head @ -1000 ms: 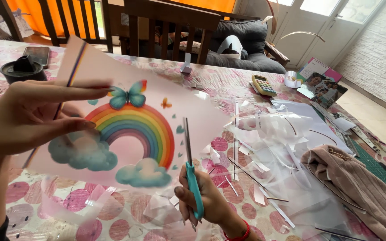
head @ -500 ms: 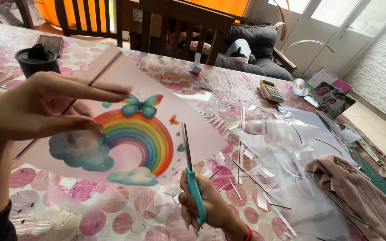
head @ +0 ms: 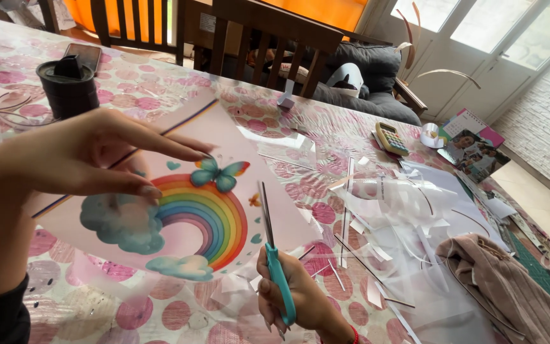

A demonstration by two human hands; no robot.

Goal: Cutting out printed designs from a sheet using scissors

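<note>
My left hand (head: 90, 156) holds up a printed sheet (head: 186, 216) that shows a rainbow, two teal clouds and a butterfly; thumb and fingers pinch its upper left part. My right hand (head: 297, 299) grips teal-handled scissors (head: 274, 255) below the sheet's right side. Their blades point up and away, nearly closed, at the sheet's right edge beside the rainbow.
A table with a pink-dotted cloth (head: 148, 89) carries clear film and cut strips (head: 408, 216) to the right, a brownish cloth (head: 504, 280), a calculator (head: 391, 138), a tape roll (head: 429, 135), a black cup (head: 68, 86) and a phone (head: 83, 56). Wooden chairs (head: 268, 38) stand at the far edge.
The view has tilted, so the sheet and both hands sit a little further right and lower in the picture. The scissors stay at the sheet's right edge.
</note>
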